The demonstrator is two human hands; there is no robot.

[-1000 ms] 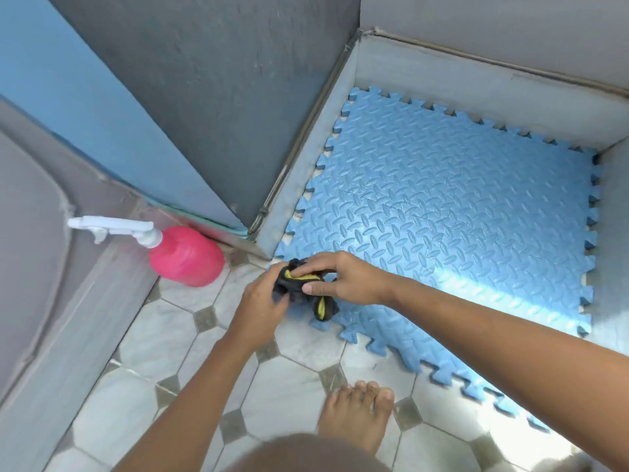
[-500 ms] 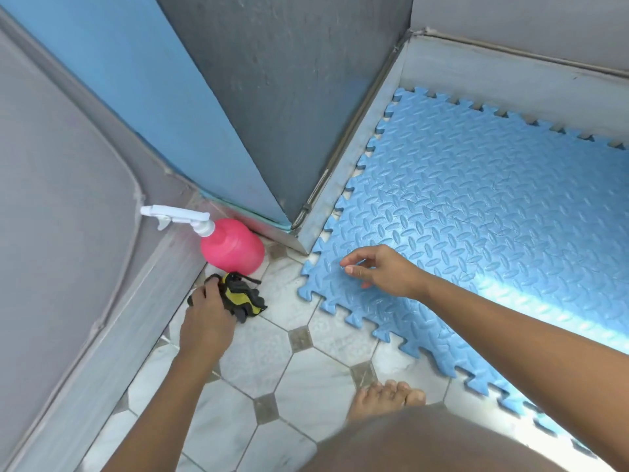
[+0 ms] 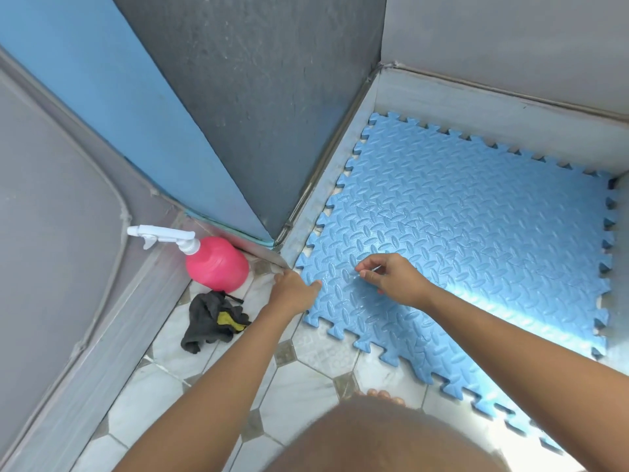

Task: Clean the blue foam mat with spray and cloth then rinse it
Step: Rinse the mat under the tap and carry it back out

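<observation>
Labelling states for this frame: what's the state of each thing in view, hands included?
blue foam mat: lying flat.
spray bottle: upright on the tiles, untouched.
cloth: crumpled on the tiles by the spray bottle, not held.
left hand: at the mat's near corner, touching it; grip unclear.
right hand: over the mat, pinching a thin pale sliver, too small to identify.

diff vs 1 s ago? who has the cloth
The left hand carried the cloth left, dropped it on the tiles below the spray bottle, then came back right to the near corner of the foam mat. The right hand let go of the cloth and now hovers over the mat, fingertips pinched; on what, too small to tell. Bottle and mat unmoved.
</observation>
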